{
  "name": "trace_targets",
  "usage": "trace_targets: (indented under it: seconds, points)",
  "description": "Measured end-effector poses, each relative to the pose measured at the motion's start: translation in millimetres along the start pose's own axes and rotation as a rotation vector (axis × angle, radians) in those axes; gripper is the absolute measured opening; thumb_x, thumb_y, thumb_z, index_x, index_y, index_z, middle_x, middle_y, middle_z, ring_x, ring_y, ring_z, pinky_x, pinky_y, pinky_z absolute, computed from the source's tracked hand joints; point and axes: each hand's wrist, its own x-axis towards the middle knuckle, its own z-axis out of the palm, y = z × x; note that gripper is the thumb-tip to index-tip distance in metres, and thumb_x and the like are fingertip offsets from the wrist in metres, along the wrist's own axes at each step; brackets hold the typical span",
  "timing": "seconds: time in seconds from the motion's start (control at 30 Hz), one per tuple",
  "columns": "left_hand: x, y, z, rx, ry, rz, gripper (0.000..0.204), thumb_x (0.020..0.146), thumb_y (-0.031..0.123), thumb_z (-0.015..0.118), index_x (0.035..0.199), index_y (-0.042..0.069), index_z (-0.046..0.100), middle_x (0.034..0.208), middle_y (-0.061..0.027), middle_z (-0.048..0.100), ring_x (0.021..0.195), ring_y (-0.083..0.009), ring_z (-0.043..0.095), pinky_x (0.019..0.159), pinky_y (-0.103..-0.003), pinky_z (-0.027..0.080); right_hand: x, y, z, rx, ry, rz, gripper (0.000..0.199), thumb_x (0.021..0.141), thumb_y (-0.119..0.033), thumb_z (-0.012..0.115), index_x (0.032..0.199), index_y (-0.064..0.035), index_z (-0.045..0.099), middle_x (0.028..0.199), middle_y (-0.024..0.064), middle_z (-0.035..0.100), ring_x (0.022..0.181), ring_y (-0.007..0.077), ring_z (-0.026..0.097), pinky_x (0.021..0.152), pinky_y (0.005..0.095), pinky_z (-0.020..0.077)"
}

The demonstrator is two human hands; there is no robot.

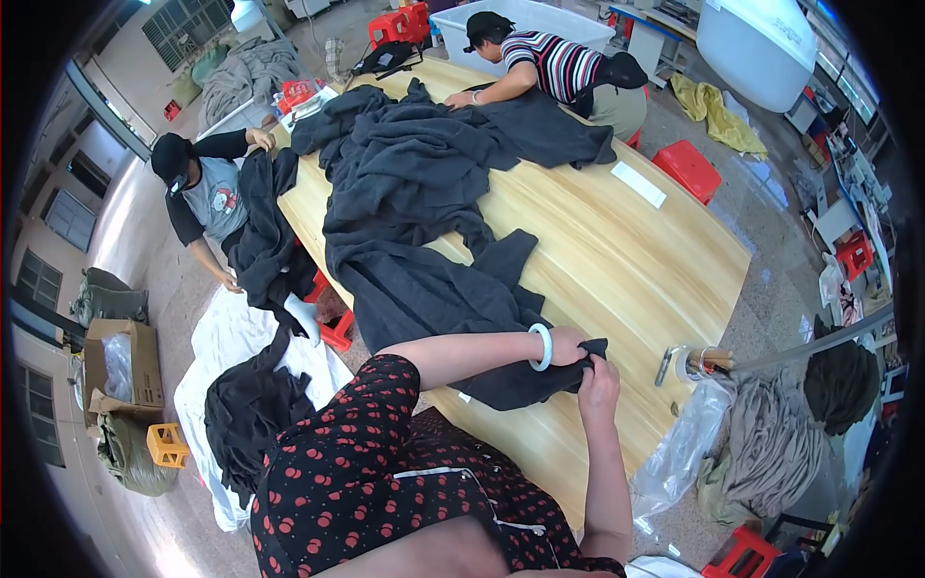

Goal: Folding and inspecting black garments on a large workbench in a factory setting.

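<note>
A dark charcoal garment [520, 378] lies across the near part of the wooden table. Close together at its right end, both my hands grip it. My left hand [567, 345], with a pale bangle at the wrist, is closed on the cloth. Just to its right, my right hand [599, 383] pinches the same end, which sticks up between the fingers. I cannot make out which part of the garment this is. The left forearm crosses over the cloth and hides some of it. Beyond, a large heap of similar dark garments [405, 154] spreads up the table.
The pale wooden table [617, 260] carries a cup of tools [696, 362] at right and a white strip [638, 183]. One co-worker [217, 188] holds dark cloth at left; another [549, 63] leans over the far side. Grey cloth [771, 443] is piled at right; red stools [686, 171] stand around.
</note>
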Motion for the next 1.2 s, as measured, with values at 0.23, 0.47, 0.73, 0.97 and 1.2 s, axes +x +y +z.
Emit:
trace_targets:
  seconds: [0.23,0.47,0.73,0.97,1.2]
  points:
    - [-18.8,21.3,-17.1,0.065,-0.075,0.099,0.042,0.066,0.036,0.053,0.074,-0.005,0.058,0.076,-0.0254,0.057,0.075,-0.0371,0.056,0.070,-0.040,0.044,0.0,7.8,-1.2,0.102,-0.038,0.049,0.016,0.075,-0.006,0.052,0.088,0.0018,0.055,0.083,0.0197,0.055,0.082,0.0352,0.051,0.072,0.0409,0.0408]
    - [-32.4,16.2,13.2,0.256,0.120,0.216,0.033,0.071,0.025,0.050,0.078,-0.006,0.056,0.082,-0.0253,0.057,0.080,-0.0376,0.055,0.075,-0.041,0.044,-13.0,20.3,12.5,0.056,-0.077,0.078,0.010,0.075,-0.007,0.052,0.082,-0.0002,0.055,0.078,0.0192,0.056,0.074,0.0341,0.054,0.066,0.0395,0.0420]
    - [-34.2,17.1,12.2,0.252,0.165,0.165,0.032,0.070,0.028,0.049,0.069,-0.003,0.057,0.073,-0.0243,0.057,0.071,-0.0368,0.057,0.068,-0.042,0.046,-10.2,14.2,11.1,0.110,-0.101,0.086,0.013,0.077,-0.013,0.050,0.076,-0.0006,0.049,0.077,0.0212,0.053,0.076,0.0381,0.051,0.066,0.0437,0.0405]
    - [-32.0,17.3,13.8,0.264,0.181,0.143,0.023,0.069,0.017,0.049,0.073,-0.005,0.053,0.077,-0.0241,0.055,0.076,-0.0362,0.054,0.071,-0.041,0.045,-12.8,12.1,20.3,0.048,-0.016,0.092,0.011,0.075,-0.006,0.049,0.083,0.0014,0.051,0.080,0.0199,0.053,0.079,0.0364,0.051,0.069,0.0415,0.0408]
    - [-39.4,13.1,7.2,0.176,0.161,0.294,0.016,0.070,0.013,0.048,0.071,-0.003,0.051,0.071,-0.0223,0.054,0.073,-0.0368,0.053,0.067,-0.042,0.043,-16.9,12.9,10.8,0.110,0.032,-0.015,0.010,0.075,-0.003,0.049,0.084,0.0020,0.050,0.082,0.0176,0.054,0.080,0.0302,0.053,0.069,0.0375,0.0415]
